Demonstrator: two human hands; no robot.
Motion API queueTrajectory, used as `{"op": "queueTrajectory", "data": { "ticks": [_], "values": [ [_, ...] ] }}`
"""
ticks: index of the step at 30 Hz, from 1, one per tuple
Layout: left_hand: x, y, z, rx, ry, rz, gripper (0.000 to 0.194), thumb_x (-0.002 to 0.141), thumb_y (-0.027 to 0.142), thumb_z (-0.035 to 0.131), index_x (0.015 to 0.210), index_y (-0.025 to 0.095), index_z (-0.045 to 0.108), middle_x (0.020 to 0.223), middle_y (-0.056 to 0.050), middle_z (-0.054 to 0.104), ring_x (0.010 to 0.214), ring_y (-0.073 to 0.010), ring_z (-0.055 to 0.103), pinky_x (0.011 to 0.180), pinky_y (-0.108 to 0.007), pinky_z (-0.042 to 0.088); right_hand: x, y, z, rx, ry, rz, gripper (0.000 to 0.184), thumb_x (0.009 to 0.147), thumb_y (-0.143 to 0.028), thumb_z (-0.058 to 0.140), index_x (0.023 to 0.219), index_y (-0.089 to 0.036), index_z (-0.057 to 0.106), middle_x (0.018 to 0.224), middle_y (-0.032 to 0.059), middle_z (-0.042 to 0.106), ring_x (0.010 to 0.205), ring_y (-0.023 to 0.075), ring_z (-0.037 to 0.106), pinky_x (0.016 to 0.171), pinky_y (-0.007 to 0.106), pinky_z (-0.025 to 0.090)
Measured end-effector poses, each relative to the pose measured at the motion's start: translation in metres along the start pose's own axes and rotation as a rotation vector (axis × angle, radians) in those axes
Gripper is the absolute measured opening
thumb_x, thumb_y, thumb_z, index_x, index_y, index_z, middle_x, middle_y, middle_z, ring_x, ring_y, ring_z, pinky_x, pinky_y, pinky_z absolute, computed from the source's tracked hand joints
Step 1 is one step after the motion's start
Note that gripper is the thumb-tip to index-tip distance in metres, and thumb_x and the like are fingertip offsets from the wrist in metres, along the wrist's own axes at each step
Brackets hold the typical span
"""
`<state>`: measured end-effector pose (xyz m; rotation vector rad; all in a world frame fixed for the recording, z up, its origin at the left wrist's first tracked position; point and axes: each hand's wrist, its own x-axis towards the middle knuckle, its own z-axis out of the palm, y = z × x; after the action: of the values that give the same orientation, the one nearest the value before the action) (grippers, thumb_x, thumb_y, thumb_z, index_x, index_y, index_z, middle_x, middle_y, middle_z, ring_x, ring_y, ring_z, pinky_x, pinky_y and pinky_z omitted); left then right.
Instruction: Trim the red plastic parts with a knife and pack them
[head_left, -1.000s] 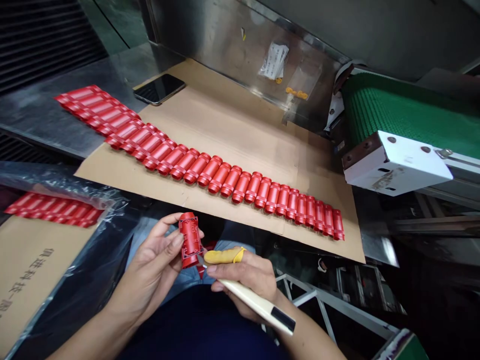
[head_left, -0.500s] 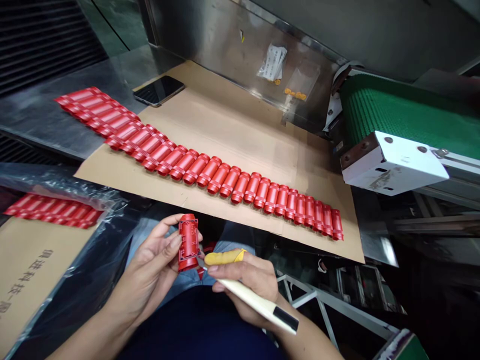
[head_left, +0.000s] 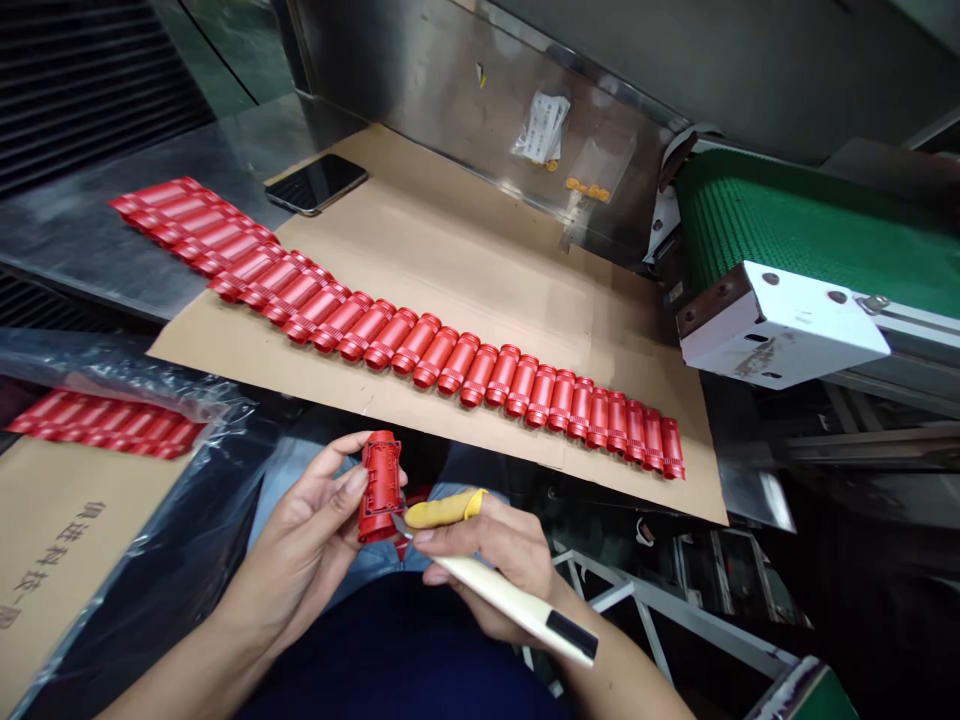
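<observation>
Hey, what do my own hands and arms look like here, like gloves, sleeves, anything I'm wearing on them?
Your left hand has no glove. Your right hand wears a yellow, rounded finger cover with a loose edge, on the index finger; its other visible fingers are uncovered. No sleeves show on your forearms, and no watch is visible.

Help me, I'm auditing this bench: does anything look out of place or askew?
The row of red parts bends, and its left end runs past the cardboard sheet onto the dark tabletop. A phone near the row seems out of place at a workbench. The white bracket looks smudged.
</observation>
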<state>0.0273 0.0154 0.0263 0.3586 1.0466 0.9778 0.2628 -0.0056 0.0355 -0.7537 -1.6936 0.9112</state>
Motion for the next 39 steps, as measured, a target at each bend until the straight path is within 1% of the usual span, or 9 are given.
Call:
{"op": "queueTrajectory", "data": {
  "ticks": [9, 14, 16, 20, 25, 27, 31, 36, 39],
  "values": [
    [0.000, 0.000, 0.005, -0.012, 0.003, -0.002, 0.060, 0.092, 0.035, 0.102, 0.145, 0.027, 0.075, 0.111, -0.009, 0.091, 0.092, -0.0216, 0.087, 0.085, -0.026, 0.071, 0.000, 0.000, 0.000, -0.047, -0.025, -0.004, 0.024, 0.111, -0.021, 0.082, 0.135, -0.022, 0.080, 0.123, 0.0133, 0.090, 0.109, 0.0246, 0.088, 0.098, 0.034, 0.075],
    [0.000, -0.001, 0.012, -0.035, 0.063, 0.013, 0.061, 0.086, 0.036, 0.106, 0.139, 0.024, 0.078, 0.106, -0.008, 0.090, 0.084, -0.0197, 0.084, 0.081, -0.024, 0.071, -0.005, 0.008, 0.002, -0.332, -0.155, -0.151, 0.030, 0.114, -0.018, 0.076, 0.143, -0.017, 0.073, 0.110, 0.0145, 0.088, 0.092, 0.0244, 0.085, 0.091, 0.037, 0.075],
    [0.000, -0.001, 0.013, -0.049, 0.075, 0.001, 0.060, 0.086, 0.035, 0.106, 0.139, 0.025, 0.078, 0.108, -0.008, 0.089, 0.085, -0.0194, 0.083, 0.080, -0.025, 0.071, -0.008, 0.013, 0.003, -0.334, -0.070, -0.128, 0.029, 0.116, -0.020, 0.073, 0.145, -0.021, 0.073, 0.113, 0.0129, 0.089, 0.091, 0.0243, 0.085, 0.094, 0.040, 0.075],
    [-0.002, 0.002, 0.012, -0.065, 0.033, -0.045, 0.053, 0.096, 0.035, 0.096, 0.144, 0.023, 0.079, 0.110, -0.013, 0.088, 0.081, -0.0206, 0.081, 0.073, -0.027, 0.069, -0.010, 0.018, 0.003, -0.128, 0.305, 0.107, 0.027, 0.118, -0.017, 0.069, 0.142, -0.028, 0.075, 0.120, 0.0092, 0.088, 0.100, 0.0216, 0.088, 0.095, 0.037, 0.075],
    [-0.004, 0.007, 0.013, -0.103, -0.031, -0.248, 0.055, 0.091, 0.041, 0.096, 0.141, 0.018, 0.087, 0.087, -0.012, 0.085, 0.046, -0.0065, 0.053, 0.045, -0.016, 0.043, -0.001, 0.006, 0.006, 0.086, 0.005, 0.042, 0.017, 0.110, -0.022, 0.085, 0.127, -0.024, 0.085, 0.123, 0.0111, 0.091, 0.109, 0.0242, 0.090, 0.098, 0.035, 0.076],
    [-0.004, 0.008, 0.013, -0.082, -0.030, -0.297, 0.055, 0.089, 0.042, 0.097, 0.138, 0.019, 0.089, 0.093, -0.014, 0.087, 0.047, -0.0073, 0.056, 0.043, -0.015, 0.041, 0.002, 0.003, 0.008, 0.094, -0.078, -0.033, 0.026, 0.108, -0.017, 0.086, 0.134, -0.022, 0.084, 0.128, 0.0124, 0.090, 0.111, 0.0242, 0.090, 0.100, 0.034, 0.076],
    [-0.004, 0.007, 0.014, -0.051, -0.037, -0.299, 0.052, 0.089, 0.042, 0.095, 0.136, 0.018, 0.091, 0.113, -0.020, 0.090, 0.071, -0.0192, 0.078, 0.054, -0.019, 0.055, 0.000, 0.006, 0.013, 0.084, -0.115, -0.084, 0.034, 0.108, -0.013, 0.084, 0.142, -0.022, 0.082, 0.130, 0.0125, 0.090, 0.116, 0.0252, 0.090, 0.103, 0.036, 0.076],
    [-0.004, 0.006, 0.016, -0.027, -0.048, -0.277, 0.051, 0.090, 0.044, 0.094, 0.134, 0.018, 0.091, 0.100, -0.014, 0.088, 0.047, -0.0067, 0.054, 0.040, -0.015, 0.036, -0.007, 0.009, 0.015, 0.101, -0.113, -0.054, 0.036, 0.110, -0.016, 0.083, 0.145, -0.024, 0.082, 0.130, 0.0102, 0.090, 0.117, 0.0253, 0.089, 0.107, 0.036, 0.075],
    [-0.003, 0.007, 0.015, -0.020, -0.055, -0.282, 0.049, 0.092, 0.042, 0.092, 0.134, 0.017, 0.091, 0.104, -0.016, 0.089, 0.048, -0.0071, 0.056, 0.041, -0.014, 0.038, -0.007, 0.008, 0.015, 0.081, -0.118, -0.041, 0.032, 0.110, -0.015, 0.083, 0.142, -0.021, 0.082, 0.130, 0.0099, 0.089, 0.118, 0.0237, 0.088, 0.106, 0.032, 0.075]
  ]
}}
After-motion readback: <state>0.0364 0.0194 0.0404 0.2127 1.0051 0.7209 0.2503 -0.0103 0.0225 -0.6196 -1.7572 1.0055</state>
